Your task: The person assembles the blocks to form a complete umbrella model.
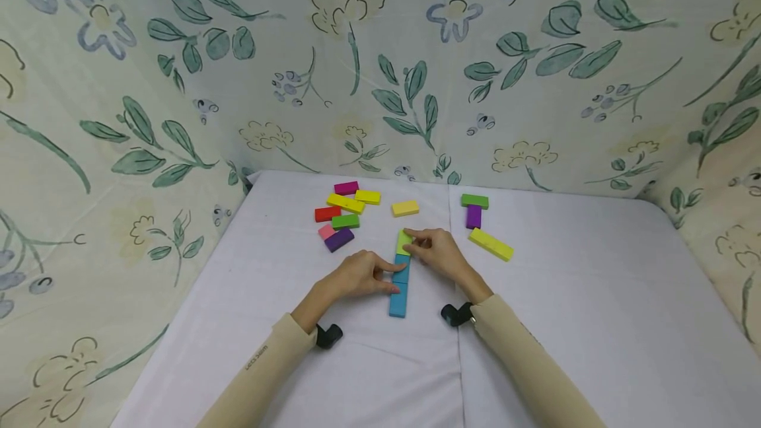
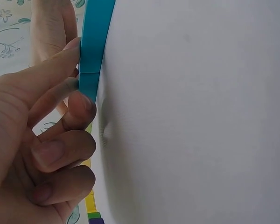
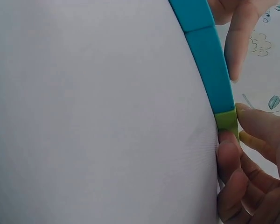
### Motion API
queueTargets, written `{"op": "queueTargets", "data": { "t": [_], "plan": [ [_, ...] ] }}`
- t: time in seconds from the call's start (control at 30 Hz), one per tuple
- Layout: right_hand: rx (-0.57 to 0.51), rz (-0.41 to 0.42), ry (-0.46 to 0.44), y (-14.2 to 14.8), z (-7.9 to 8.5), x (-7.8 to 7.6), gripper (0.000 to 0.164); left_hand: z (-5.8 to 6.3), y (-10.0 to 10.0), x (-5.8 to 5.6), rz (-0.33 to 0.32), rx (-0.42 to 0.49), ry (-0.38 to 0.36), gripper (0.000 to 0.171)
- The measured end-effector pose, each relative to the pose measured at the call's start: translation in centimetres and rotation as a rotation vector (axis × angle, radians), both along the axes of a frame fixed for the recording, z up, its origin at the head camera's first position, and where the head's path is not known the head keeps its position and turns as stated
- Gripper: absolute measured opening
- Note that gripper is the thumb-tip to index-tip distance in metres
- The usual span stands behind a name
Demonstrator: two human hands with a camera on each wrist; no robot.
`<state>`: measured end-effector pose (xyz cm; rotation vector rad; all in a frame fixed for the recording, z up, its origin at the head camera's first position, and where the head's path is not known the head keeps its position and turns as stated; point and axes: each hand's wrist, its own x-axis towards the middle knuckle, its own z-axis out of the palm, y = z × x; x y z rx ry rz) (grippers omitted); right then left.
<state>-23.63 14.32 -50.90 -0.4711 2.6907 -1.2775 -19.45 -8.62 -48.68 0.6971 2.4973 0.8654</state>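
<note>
1. Take the lime-green block (image 1: 402, 243) as the landmark: it lies on the white-covered counter (image 1: 571, 329), the far end of a straight row.
2. The right hand (image 1: 438, 251) pinches this block, thumb and fingers narrowed on it. A light grip should do; a hard squeeze might lift or twist the piece.
3. Directly on the near side of the lime-green block, and touching it, is the middle blue block (image 1: 401, 276); the end blue block (image 1: 398, 306) comes next, nearer the person.
4. The left hand (image 1: 361, 275) holds nothing in a pinch: its thumb and forefinger stand apart, one tip against each blue block. That seems a sound brace; press just enough to stop the pair sliding when the lime-green block is nudged.
5. In the right wrist view the lime-green block's end meets blue with no clear gap. Judge straightness along the sides rather than from that view, where the row looks bowed, perhaps through the lens.
6. Push along the row's length, not sideways, so that the seams keep flush.
7. Mind the right knuckles: the long yellow block (image 1: 491, 244) lies to the right of the lime-green block, and the pale yellow block (image 1: 405, 208) just beyond it.
8. Release by parting the fingers straight out, right hand first, with the left as anchor.
</note>
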Motion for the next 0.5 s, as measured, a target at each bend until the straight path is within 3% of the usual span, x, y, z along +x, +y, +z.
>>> {"op": "queueTargets", "data": {
  "t": [0.5],
  "plan": [
    [-0.018,0.004,-0.018,-0.03,0.41,0.14,0.043,-0.16,-0.11,-0.08,-0.002,0.017,-0.024,0.056]
  ]
}}
